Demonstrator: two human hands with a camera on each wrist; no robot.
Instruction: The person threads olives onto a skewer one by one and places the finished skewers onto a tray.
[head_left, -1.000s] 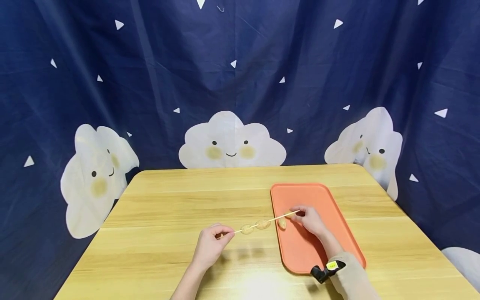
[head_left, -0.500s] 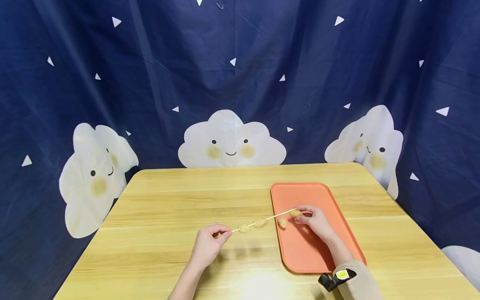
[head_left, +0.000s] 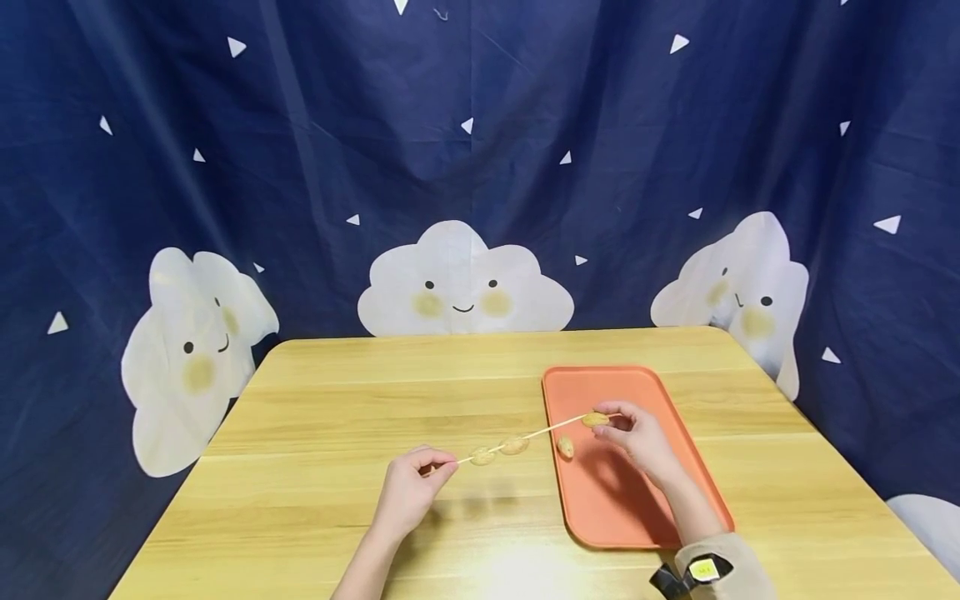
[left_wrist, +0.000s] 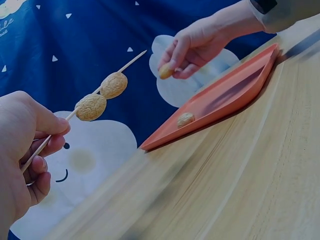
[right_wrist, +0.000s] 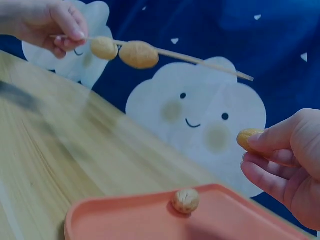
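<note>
My left hand (head_left: 408, 487) pinches a thin wooden skewer (left_wrist: 134, 61) near its lower end, holding it slanted above the table. Threaded on it are two oval tan balls with wrinkled skin, the near ball (left_wrist: 91, 107) and the farther ball (left_wrist: 114, 85), with bare stick beyond them. Between thumb and fingers of my right hand (head_left: 637, 437) is another such oval ball (right_wrist: 249, 140), held above the tray. In both wrist views this ball is apart from the skewer's tip, though they overlap in the head view. One more tan ball (right_wrist: 185, 201) lies on the tray.
The orange-red tray (head_left: 600, 517) lies at the right of the wooden table (head_left: 337, 400), below my right hand. Behind the table hangs a dark blue curtain (head_left: 525, 100) with white clouds and triangles. A black strap device (head_left: 693, 573) sits on my right wrist.
My right hand has moved right and slightly back with its oval ball, which shows more fully now. The left hand has shifted a little left with the skewer.
</note>
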